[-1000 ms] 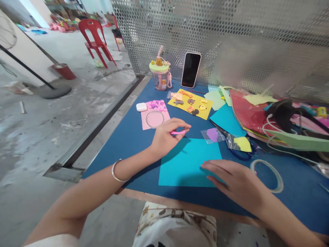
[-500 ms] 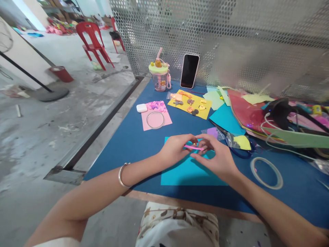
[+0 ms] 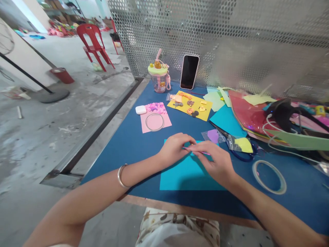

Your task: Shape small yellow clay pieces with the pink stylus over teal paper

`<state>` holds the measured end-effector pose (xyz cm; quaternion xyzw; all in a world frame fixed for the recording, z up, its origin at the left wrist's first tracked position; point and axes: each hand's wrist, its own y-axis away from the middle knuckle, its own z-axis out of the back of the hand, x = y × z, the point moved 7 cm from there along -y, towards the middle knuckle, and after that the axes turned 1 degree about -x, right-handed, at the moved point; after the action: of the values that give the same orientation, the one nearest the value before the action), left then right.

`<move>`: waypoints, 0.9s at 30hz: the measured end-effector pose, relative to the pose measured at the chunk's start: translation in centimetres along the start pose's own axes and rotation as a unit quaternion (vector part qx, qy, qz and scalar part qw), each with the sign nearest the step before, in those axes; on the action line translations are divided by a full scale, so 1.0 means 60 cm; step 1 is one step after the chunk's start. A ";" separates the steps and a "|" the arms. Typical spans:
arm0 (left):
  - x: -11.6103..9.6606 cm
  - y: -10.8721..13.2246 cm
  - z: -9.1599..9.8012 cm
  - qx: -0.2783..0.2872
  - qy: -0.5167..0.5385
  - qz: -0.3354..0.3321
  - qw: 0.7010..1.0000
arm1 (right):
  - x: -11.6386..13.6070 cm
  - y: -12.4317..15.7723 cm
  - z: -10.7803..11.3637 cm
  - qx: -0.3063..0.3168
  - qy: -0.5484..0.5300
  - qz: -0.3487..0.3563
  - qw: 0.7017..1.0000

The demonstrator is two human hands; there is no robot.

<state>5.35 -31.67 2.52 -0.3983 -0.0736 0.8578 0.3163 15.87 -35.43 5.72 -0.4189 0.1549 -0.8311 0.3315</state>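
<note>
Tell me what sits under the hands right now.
A turquoise sheet lies flat on the blue table below the left hand and right hand, which pinch a thin pink strip. The hands cover its far middle.

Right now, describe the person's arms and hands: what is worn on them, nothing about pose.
Both forearms are bare, with no sleeves in view. The left hand has a plain silver bangle round its wrist. The right hand shows no bangle, watch or glove. No ring is visible on either hand.
</note>
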 end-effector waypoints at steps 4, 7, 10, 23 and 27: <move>0.021 -0.013 0.021 -0.042 -0.012 0.015 0.999 | -0.030 0.012 0.040 -0.054 -0.006 -0.098 0.994; 0.041 -0.032 0.032 -0.059 -0.036 0.025 0.997 | -0.066 0.028 0.071 -0.107 -0.053 -0.178 0.977; 0.055 -0.051 0.026 -0.031 -0.100 0.007 0.994 | -0.098 0.038 0.091 -0.154 -0.111 -0.221 0.956; 0.082 -0.065 0.017 0.020 -0.170 -0.031 0.985 | -0.150 0.061 0.077 -0.134 -0.184 -0.274 0.934; 0.078 -0.061 0.015 0.015 -0.191 -0.053 0.980 | -0.160 0.067 0.069 -0.131 -0.230 -0.301 0.916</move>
<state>4.22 -25.83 1.52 -0.2180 -0.1403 0.9011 0.3477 24.99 -31.76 0.38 -0.6652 0.0483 -0.7443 0.0344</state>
